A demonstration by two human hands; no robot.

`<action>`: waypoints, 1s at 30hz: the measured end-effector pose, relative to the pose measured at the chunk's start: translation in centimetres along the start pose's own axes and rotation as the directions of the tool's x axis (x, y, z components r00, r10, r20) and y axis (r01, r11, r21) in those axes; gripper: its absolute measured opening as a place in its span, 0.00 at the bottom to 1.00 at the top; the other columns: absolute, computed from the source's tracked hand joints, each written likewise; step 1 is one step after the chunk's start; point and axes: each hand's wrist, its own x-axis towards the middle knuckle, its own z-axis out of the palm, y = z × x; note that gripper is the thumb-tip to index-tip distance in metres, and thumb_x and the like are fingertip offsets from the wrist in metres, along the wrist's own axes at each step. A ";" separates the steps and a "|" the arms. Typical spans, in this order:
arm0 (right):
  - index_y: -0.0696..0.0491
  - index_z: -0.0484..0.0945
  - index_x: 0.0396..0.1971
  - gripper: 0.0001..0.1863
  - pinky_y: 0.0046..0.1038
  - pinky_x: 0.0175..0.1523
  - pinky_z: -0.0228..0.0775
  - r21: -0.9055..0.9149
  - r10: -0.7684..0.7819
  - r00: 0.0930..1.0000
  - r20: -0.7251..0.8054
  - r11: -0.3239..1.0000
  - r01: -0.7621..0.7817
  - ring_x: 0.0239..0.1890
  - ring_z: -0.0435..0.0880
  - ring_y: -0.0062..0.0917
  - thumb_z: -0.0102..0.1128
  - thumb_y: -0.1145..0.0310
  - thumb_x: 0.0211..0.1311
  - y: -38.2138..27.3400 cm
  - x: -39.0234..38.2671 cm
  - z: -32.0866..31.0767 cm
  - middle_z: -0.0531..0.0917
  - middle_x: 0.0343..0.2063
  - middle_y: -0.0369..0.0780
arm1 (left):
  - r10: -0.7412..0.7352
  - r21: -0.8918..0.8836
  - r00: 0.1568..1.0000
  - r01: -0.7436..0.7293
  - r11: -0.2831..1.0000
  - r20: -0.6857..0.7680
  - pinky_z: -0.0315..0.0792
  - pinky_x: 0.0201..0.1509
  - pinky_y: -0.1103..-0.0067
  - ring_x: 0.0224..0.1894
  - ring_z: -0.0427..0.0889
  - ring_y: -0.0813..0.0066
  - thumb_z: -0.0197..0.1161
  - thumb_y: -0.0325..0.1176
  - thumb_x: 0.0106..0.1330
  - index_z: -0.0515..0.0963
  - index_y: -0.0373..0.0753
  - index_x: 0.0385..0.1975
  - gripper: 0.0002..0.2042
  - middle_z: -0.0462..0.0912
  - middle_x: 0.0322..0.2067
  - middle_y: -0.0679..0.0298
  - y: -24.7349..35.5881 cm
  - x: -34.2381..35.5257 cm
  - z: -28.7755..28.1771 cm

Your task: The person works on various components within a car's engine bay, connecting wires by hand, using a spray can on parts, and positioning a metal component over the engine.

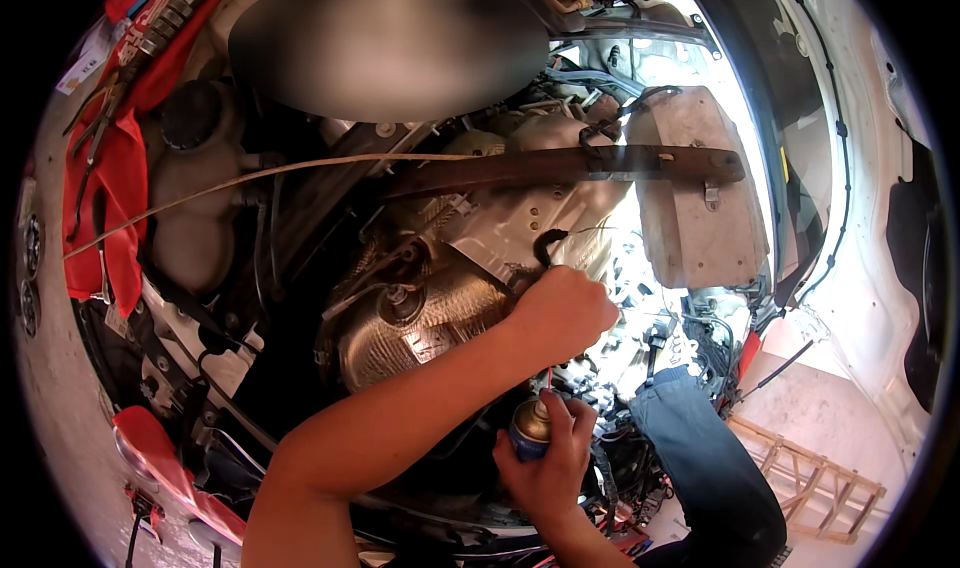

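Observation:
My left hand (566,313) is closed in a fist over the engine, beside a curved black hose (547,246). Whatever its fingers hold is hidden. Lower down, my right hand (550,458) is wrapped round an aerosol spray can (531,426) with a gold-coloured top and a blue body. A finger lies up at the can's nozzle. From there a thin red straw (549,376) points up toward my left wrist. Both forearms are bare. Behind my left arm sits the engine's dimpled metal heat shield (425,333).
A brown bar (560,164) spans the engine bay, and a thin strip crosses to the left. A pale reservoir (195,218) stands left, near a red cloth (110,203) with tools. A dark sleeve-like shape (705,448) lies right, by cables and a wooden frame (810,478).

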 end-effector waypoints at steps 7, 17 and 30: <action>0.53 0.70 0.55 0.36 0.43 0.47 0.73 -0.057 0.121 0.989 0.082 0.992 -0.117 0.44 0.77 0.47 0.74 0.68 0.41 -0.8 1.1 -0.3 0.70 0.44 0.50 | 0.013 -0.022 1.000 -0.013 1.000 0.009 0.78 0.31 0.72 0.29 0.87 0.65 0.62 0.30 0.53 0.84 0.43 0.21 0.05 0.85 0.23 0.61 -0.1 0.0 -0.4; 0.50 0.70 0.56 0.36 0.46 0.47 0.72 0.044 0.114 0.993 0.039 0.992 -0.116 0.45 0.76 0.49 0.73 0.65 0.42 -0.2 1.1 0.2 0.69 0.46 0.50 | 0.012 -0.007 0.999 -0.012 1.000 -0.037 0.78 0.30 0.73 0.27 0.86 0.66 0.65 0.35 0.49 0.83 0.43 0.18 0.05 0.84 0.23 0.62 -0.1 0.0 0.0; 0.54 0.70 0.56 0.35 0.41 0.51 0.70 0.039 0.158 0.986 0.052 0.986 -0.161 0.46 0.75 0.45 0.72 0.71 0.42 -1.4 1.5 0.4 0.69 0.43 0.49 | 0.007 0.004 0.997 -0.007 1.000 0.072 0.78 0.31 0.72 0.30 0.87 0.66 0.61 0.30 0.55 0.85 0.43 0.22 0.05 0.85 0.24 0.62 0.0 0.1 -0.8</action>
